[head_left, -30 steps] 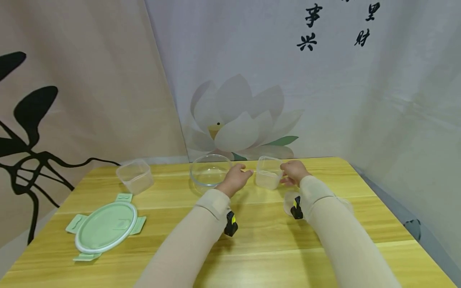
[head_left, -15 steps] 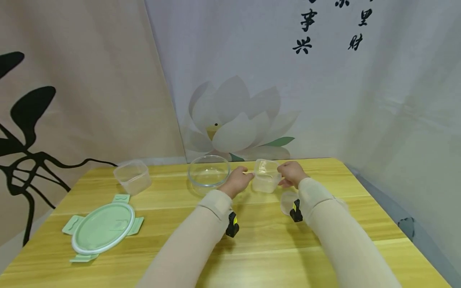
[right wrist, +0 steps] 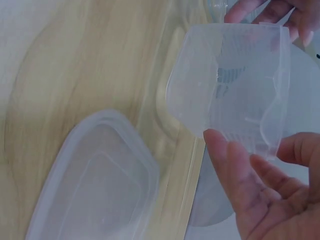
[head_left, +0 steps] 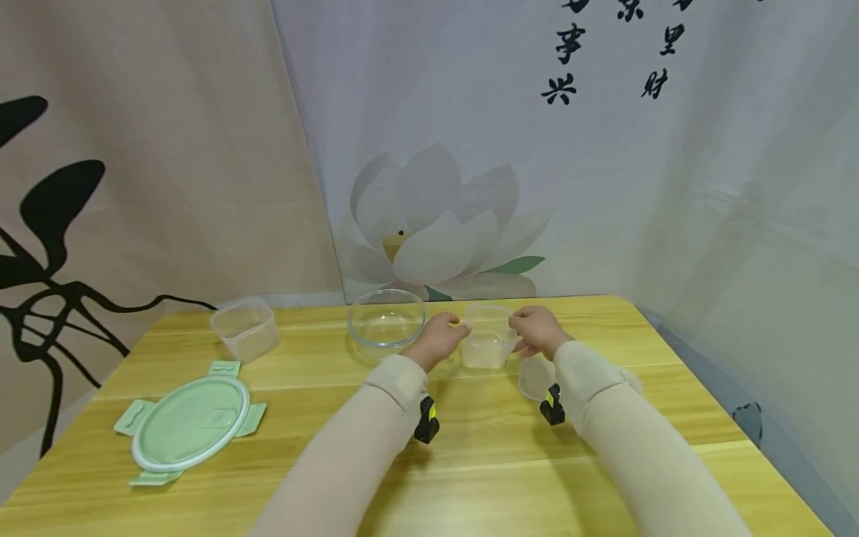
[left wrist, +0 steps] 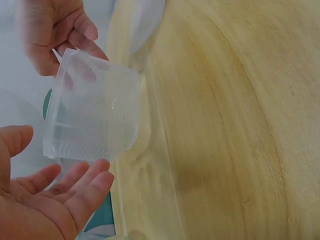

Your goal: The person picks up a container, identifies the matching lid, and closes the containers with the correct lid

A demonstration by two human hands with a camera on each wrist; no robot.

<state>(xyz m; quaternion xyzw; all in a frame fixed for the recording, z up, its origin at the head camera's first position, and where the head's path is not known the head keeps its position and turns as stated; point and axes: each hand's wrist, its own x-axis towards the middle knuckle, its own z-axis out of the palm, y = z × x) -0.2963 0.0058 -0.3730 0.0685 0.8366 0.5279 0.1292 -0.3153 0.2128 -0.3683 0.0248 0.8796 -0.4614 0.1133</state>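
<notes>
In the head view a clear plastic food container [head_left: 486, 349] is at the far middle of the table, between both hands. My right hand [head_left: 539, 330] pinches its right side by the rim, thumb at the edge and fingers along the wall, as the right wrist view shows on the container [right wrist: 230, 85]. At the opposite wall is my left hand [head_left: 438, 341]. The left wrist view has that left hand [left wrist: 60, 200] with fingers stretched out at the wall and thumb apart from it. A translucent lid [head_left: 535, 378] lies below the right hand, partly hidden by the wrist.
Left of the hands stands a round glass bowl [head_left: 387, 319]. Another clear plastic container [head_left: 247, 330] sits at the far left. Nearer, a green round lid [head_left: 191, 425] with flaps lies on the wooden table [head_left: 470, 477]. A printed curtain [head_left: 443, 112] hangs behind the far edge.
The container has come lower and slightly left, nearer to me, with the right hand following. The left hand stays close to its left side. The view has shifted slightly.
</notes>
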